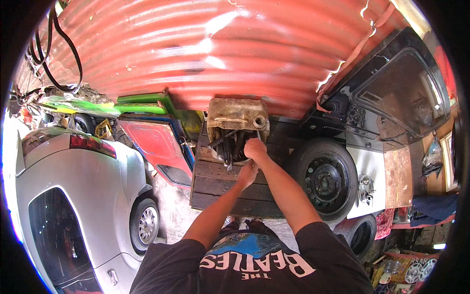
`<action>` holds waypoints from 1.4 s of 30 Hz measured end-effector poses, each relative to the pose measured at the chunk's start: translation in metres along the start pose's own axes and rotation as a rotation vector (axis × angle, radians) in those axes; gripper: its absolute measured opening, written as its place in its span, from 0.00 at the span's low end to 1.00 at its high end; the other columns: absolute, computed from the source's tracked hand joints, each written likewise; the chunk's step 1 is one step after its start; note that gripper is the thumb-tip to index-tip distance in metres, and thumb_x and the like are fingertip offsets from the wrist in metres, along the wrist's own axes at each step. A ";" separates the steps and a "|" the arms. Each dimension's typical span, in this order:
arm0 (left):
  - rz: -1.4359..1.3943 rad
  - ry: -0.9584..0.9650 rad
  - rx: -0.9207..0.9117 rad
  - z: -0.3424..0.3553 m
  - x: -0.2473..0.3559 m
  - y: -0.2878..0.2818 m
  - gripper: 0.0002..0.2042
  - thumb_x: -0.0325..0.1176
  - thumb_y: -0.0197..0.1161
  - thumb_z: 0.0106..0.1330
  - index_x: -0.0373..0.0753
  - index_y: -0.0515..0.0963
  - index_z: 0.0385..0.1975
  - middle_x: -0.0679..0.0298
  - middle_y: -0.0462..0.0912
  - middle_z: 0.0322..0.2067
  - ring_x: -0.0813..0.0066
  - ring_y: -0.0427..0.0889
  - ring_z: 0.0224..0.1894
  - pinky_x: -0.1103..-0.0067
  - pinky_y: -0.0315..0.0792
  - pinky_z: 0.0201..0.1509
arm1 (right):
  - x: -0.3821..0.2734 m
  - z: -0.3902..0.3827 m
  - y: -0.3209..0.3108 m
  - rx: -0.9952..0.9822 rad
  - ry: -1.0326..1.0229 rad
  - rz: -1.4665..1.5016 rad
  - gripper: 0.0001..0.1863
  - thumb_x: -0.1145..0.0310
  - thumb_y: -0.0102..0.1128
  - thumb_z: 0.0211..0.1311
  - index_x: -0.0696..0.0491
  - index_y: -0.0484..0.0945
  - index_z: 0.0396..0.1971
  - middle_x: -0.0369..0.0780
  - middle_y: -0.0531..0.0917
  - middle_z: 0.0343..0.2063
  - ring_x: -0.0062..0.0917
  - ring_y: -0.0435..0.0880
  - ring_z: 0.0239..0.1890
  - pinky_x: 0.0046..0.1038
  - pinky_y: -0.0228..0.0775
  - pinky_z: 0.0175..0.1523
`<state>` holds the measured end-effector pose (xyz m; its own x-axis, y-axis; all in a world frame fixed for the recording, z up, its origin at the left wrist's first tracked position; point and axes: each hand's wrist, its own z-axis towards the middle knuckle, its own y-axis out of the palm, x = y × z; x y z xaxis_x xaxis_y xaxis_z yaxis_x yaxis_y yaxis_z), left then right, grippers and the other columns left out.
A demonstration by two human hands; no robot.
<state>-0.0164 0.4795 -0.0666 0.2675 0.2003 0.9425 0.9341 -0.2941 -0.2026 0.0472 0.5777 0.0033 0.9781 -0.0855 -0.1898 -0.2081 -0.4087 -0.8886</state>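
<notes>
A grimy, yellowish plastic jerrycan (230,107), its side cut open, lies on a wooden bench. Several dark metal hand tools (226,149) stick out of its opening, one with a wrench-like end. My right hand (255,148) is closed at the can's right side, and a thin metal shaft (259,134) shows just above the fist. Right below it, my left hand (248,174) is also closed, close against the right wrist. What lies inside the fingers of either hand is hidden.
The plank bench (215,188) stands before a red corrugated sheet wall (161,54). A wheel with tyre (325,179) is at its right, under a black car tailgate (391,93). Red and green panels (156,142) lean at the left, near a silver car (93,191).
</notes>
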 end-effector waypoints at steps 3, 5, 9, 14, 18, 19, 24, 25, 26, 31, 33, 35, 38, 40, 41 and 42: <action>0.143 0.120 0.042 0.003 -0.005 -0.019 0.26 0.49 0.56 0.69 0.30 0.67 0.54 0.50 0.79 0.44 0.56 0.80 0.49 0.63 0.72 0.53 | -0.004 0.004 0.007 0.078 0.024 -0.004 0.15 0.68 0.55 0.59 0.59 0.83 0.42 0.50 0.83 0.46 0.42 0.83 0.50 0.38 0.79 0.49; 0.179 0.097 0.023 0.004 -0.004 -0.030 0.27 0.45 0.61 0.67 0.31 0.65 0.56 0.51 0.77 0.47 0.56 0.78 0.52 0.64 0.72 0.54 | -0.012 0.007 0.010 0.021 0.027 -0.033 0.15 0.66 0.56 0.58 0.57 0.84 0.42 0.48 0.83 0.46 0.40 0.84 0.48 0.40 0.77 0.51; 0.188 0.162 0.151 -0.002 -0.003 -0.039 0.28 0.39 0.63 0.64 0.33 0.62 0.60 0.51 0.72 0.52 0.55 0.74 0.55 0.66 0.72 0.54 | -0.027 0.004 0.000 -0.129 -0.073 -0.256 0.17 0.63 0.58 0.57 0.54 0.84 0.44 0.46 0.83 0.48 0.38 0.82 0.50 0.42 0.69 0.57; 0.065 0.215 0.310 -0.009 0.000 -0.046 0.26 0.30 0.58 0.63 0.36 0.62 0.62 0.49 0.69 0.54 0.52 0.72 0.57 0.65 0.69 0.58 | -0.008 0.016 0.020 0.106 0.038 -0.184 0.20 0.59 0.57 0.58 0.51 0.82 0.47 0.45 0.78 0.54 0.40 0.73 0.59 0.41 0.65 0.59; 0.384 0.301 0.331 -0.004 0.004 -0.066 0.25 0.27 0.55 0.62 0.35 0.62 0.61 0.47 0.68 0.55 0.48 0.69 0.58 0.63 0.66 0.62 | 0.006 0.014 0.023 0.024 -0.040 -0.171 0.20 0.60 0.56 0.59 0.53 0.81 0.49 0.46 0.77 0.55 0.42 0.72 0.60 0.41 0.67 0.59; 0.429 0.306 0.347 -0.002 0.006 -0.068 0.25 0.27 0.55 0.62 0.34 0.63 0.61 0.47 0.68 0.55 0.47 0.68 0.58 0.62 0.66 0.62 | 0.010 0.013 0.025 0.061 -0.047 -0.119 0.20 0.60 0.55 0.59 0.54 0.80 0.49 0.47 0.77 0.54 0.42 0.72 0.59 0.41 0.68 0.59; 0.839 0.376 0.035 0.015 -0.022 -0.068 0.25 0.30 0.51 0.65 0.31 0.61 0.62 0.47 0.69 0.57 0.49 0.66 0.62 0.64 0.63 0.66 | 0.028 0.023 0.037 0.154 -0.061 0.022 0.21 0.62 0.54 0.59 0.57 0.77 0.49 0.50 0.76 0.54 0.46 0.71 0.60 0.42 0.68 0.61; 0.925 0.361 0.015 0.019 -0.026 -0.067 0.26 0.30 0.50 0.64 0.30 0.60 0.63 0.48 0.67 0.59 0.50 0.64 0.64 0.66 0.61 0.68 | 0.030 0.027 0.038 0.142 -0.061 0.034 0.21 0.62 0.54 0.59 0.57 0.77 0.50 0.51 0.75 0.55 0.46 0.70 0.60 0.42 0.68 0.61; 1.008 0.339 -0.009 0.021 -0.029 -0.064 0.28 0.30 0.49 0.64 0.28 0.59 0.64 0.49 0.65 0.62 0.51 0.63 0.66 0.67 0.58 0.70 | 0.032 0.027 0.041 0.123 -0.059 0.045 0.22 0.62 0.54 0.59 0.57 0.76 0.51 0.51 0.74 0.55 0.46 0.69 0.61 0.42 0.68 0.61; 1.296 0.418 -0.043 0.022 -0.050 -0.061 0.28 0.31 0.47 0.64 0.30 0.59 0.66 0.50 0.64 0.65 0.56 0.62 0.68 0.70 0.55 0.72 | 0.027 0.022 0.048 0.029 -0.020 0.075 0.27 0.60 0.52 0.60 0.58 0.72 0.58 0.52 0.68 0.62 0.46 0.63 0.67 0.47 0.57 0.68; 1.059 0.316 -0.046 0.033 -0.052 -0.070 0.27 0.31 0.48 0.65 0.32 0.60 0.65 0.49 0.66 0.64 0.56 0.64 0.67 0.69 0.58 0.70 | 0.011 0.013 0.062 0.157 -0.040 -0.002 0.29 0.58 0.52 0.60 0.57 0.70 0.59 0.53 0.66 0.64 0.46 0.61 0.68 0.50 0.50 0.71; 0.681 0.164 0.110 0.031 -0.036 -0.071 0.24 0.31 0.49 0.66 0.32 0.63 0.62 0.48 0.69 0.61 0.55 0.67 0.64 0.67 0.62 0.67 | 0.004 0.011 0.070 0.043 -0.129 -0.037 0.30 0.57 0.51 0.61 0.56 0.70 0.60 0.52 0.65 0.65 0.45 0.59 0.69 0.52 0.44 0.72; 0.416 0.146 0.142 0.036 -0.020 -0.072 0.21 0.34 0.51 0.67 0.32 0.67 0.58 0.45 0.73 0.56 0.49 0.71 0.60 0.65 0.67 0.62 | 0.017 0.024 0.081 0.064 -0.189 0.081 0.29 0.60 0.52 0.59 0.56 0.70 0.60 0.54 0.65 0.64 0.47 0.60 0.69 0.56 0.47 0.70; 0.355 0.159 0.138 0.039 -0.026 -0.077 0.21 0.36 0.51 0.68 0.31 0.69 0.57 0.44 0.74 0.54 0.46 0.72 0.59 0.63 0.67 0.61 | 0.021 0.029 0.077 0.153 -0.213 0.300 0.29 0.63 0.54 0.57 0.57 0.69 0.60 0.56 0.66 0.63 0.48 0.60 0.69 0.54 0.51 0.69; 0.324 0.161 0.145 0.042 -0.025 -0.075 0.21 0.37 0.50 0.68 0.31 0.69 0.57 0.44 0.75 0.53 0.45 0.71 0.59 0.63 0.67 0.62 | 0.024 0.028 0.079 0.341 -0.244 0.448 0.33 0.69 0.59 0.52 0.61 0.66 0.61 0.58 0.65 0.62 0.51 0.61 0.67 0.47 0.56 0.69; 0.294 0.164 0.153 0.045 -0.024 -0.073 0.22 0.38 0.50 0.68 0.31 0.69 0.57 0.43 0.75 0.53 0.45 0.71 0.59 0.62 0.66 0.62 | 0.028 0.028 0.081 0.334 -0.235 0.488 0.34 0.70 0.61 0.51 0.62 0.64 0.61 0.59 0.65 0.62 0.51 0.61 0.66 0.45 0.56 0.69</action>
<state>-0.0800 0.5381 -0.0865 0.4998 -0.0283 0.8657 0.8508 -0.1716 -0.4968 0.0578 0.5675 -0.0854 0.7516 0.0273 -0.6590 -0.6566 -0.0641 -0.7515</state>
